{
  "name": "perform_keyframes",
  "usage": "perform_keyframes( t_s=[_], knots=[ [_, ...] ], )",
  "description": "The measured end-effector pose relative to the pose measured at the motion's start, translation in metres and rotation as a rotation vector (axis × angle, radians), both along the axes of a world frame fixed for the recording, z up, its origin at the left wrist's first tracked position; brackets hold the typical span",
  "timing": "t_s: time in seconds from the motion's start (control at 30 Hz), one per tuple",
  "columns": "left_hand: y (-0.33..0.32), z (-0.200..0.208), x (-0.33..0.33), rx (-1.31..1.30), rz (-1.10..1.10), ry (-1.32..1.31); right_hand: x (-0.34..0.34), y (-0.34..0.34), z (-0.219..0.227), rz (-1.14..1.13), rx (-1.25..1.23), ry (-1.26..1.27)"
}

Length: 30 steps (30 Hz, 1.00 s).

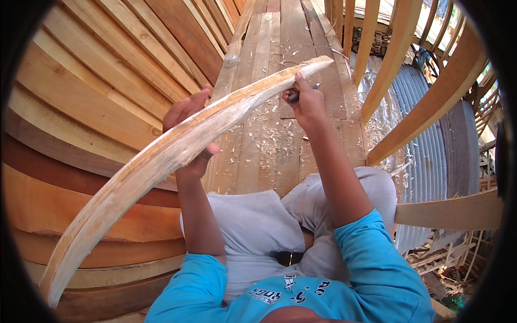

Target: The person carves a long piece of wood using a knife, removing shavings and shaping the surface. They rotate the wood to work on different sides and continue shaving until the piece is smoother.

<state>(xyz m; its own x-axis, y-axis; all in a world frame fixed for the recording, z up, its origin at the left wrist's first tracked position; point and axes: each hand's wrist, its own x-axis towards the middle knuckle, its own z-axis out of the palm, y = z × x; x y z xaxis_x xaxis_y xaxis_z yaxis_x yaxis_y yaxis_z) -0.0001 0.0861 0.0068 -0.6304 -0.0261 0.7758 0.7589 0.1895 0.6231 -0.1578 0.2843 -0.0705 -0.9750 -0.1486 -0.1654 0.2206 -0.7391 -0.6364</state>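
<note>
A long, curved piece of pale wood [180, 134] slants across in front of me, from the lower left up to the far middle. It has a rough, hewn face and tapers toward its ends. My right hand [311, 105] grips it near the far end, thumb on top. A small dark object [294, 97] with a pointed grey tip is also in that hand; its kind is unclear. My left hand [184, 111] is behind the wood's middle, fingers on one side and thumb on the other. The wood hides its palm, and a ring shows on one finger.
I sit on a plank floor [264, 172] strewn with wood shavings. Curved overlapping boards [91, 97] rise at the left. Upright curved ribs [436, 102] stand at the right, with corrugated metal sheets [425, 156] beyond. A clear plastic item [231, 60] lies by the left boards.
</note>
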Motion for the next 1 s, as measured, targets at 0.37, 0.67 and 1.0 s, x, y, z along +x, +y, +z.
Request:
perform_keyframes(
  t_s=[0.37,0.67,1.0],
  knots=[
    [0.024,-0.09,-0.04,0.402,-0.035,-0.136,0.06,-0.007,0.035,0.39,0.396,0.088],
    [0.046,-0.094,-0.047,0.178,-0.065,-0.185,0.059,-0.025,0.003,0.274,0.284,0.228],
    [-0.04,-0.05,0.004,0.409,-0.531,-0.967,0.014,-0.015,-0.031,0.106,0.148,0.117]
  ],
)
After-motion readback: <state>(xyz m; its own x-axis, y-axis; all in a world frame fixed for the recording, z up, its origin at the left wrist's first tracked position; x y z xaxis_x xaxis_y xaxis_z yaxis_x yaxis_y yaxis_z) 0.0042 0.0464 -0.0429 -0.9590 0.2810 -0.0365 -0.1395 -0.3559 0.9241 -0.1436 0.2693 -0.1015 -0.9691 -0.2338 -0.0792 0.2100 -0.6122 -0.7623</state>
